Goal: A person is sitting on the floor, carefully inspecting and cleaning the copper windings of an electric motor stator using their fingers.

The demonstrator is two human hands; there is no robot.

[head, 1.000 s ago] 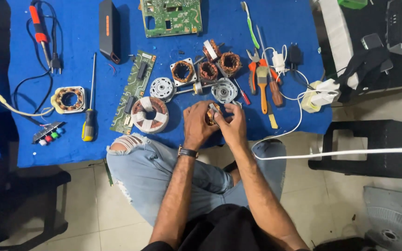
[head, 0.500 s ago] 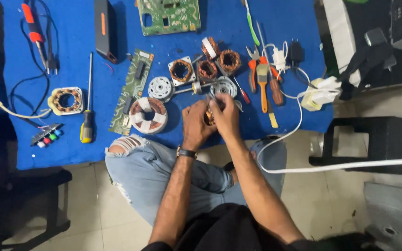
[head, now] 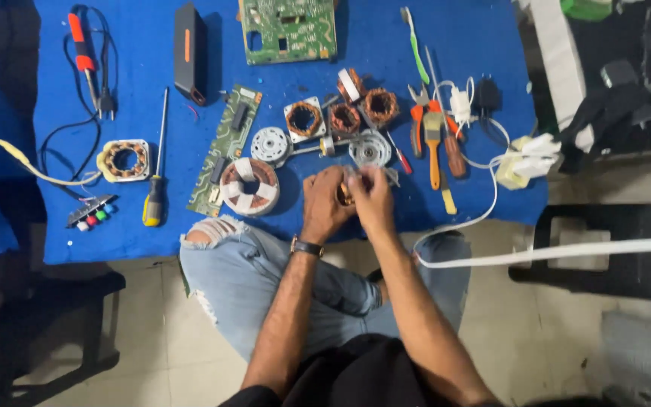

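Copper-wound motor coil [head: 346,194], small and round, pinched between fingers [head: 338,181] of left hand [head: 324,202] and right hand [head: 371,197] above blue-clothed desk [head: 137,226]. Beyond: three more wound stators [head: 304,118], two green circuit boards [head: 288,29], one tape-wrapped ring coil [head: 249,186].

Looked like an electronics repair workshop: blue worktop [head: 446,45] strewn with motor coils [head: 304,118], circuit boards [head: 288,29], screwdrivers [head: 155,188], pliers [head: 416,124].

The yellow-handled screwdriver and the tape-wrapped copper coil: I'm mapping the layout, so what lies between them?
In the head view, a long narrow green circuit board lies between the yellow-handled screwdriver and the tape-wrapped copper coil.
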